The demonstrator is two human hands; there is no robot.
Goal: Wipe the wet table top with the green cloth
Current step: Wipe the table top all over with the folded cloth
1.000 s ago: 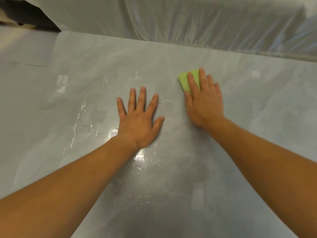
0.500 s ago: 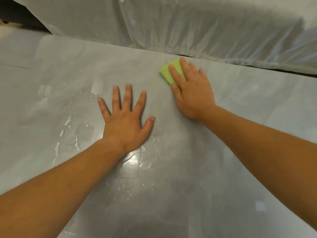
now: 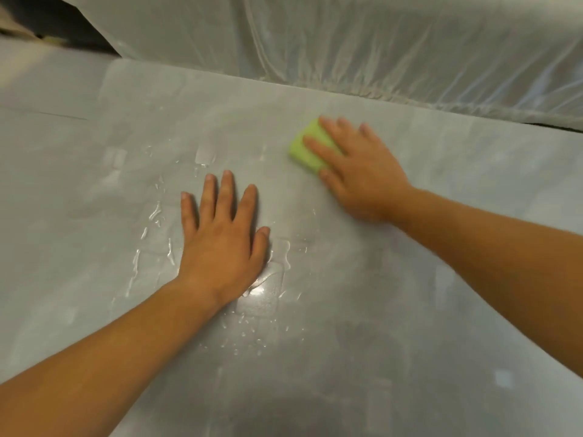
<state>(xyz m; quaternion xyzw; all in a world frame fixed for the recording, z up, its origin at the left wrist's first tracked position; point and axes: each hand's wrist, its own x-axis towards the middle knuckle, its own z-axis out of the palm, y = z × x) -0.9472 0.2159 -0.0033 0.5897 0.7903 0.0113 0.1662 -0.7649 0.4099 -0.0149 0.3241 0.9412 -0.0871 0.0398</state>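
Spanning most of the view, tabletop: grey and smooth, glossy where wet. It looks duller on the right and far side, which I judge to be the drier part.
Plastic sheet: translucent and creased, draped over something along the far edge of the tabletop. It lies close behind the cloth.
Left hand: flat on the tabletop, palm down, fingers straight and slightly spread, holding nothing. It sits in the middle of the wet patch.
Right hand: laid over the cloth with fingers straight and spread on top, pressing it down. The thumb lies along the cloth's near edge, and nothing is clenched.
Green cloth: folded into a small thick pad under the right fingers, on the far part of the tabletop. It is right of the wet patch and apart from the left hand.
Water: a shiny pool just beside the left wrist, with streaks and beads to the left of the left hand and on its near side.
Step in hand: wiping. By my judgement most of the water is not yet reached.
Method advised: keep the cloth flat under an even palm. Draw it left and towards the body in overlapping passes. Lift the left hand clear so the patch beneath it gets wiped. Turn the pad over once it is soaked.
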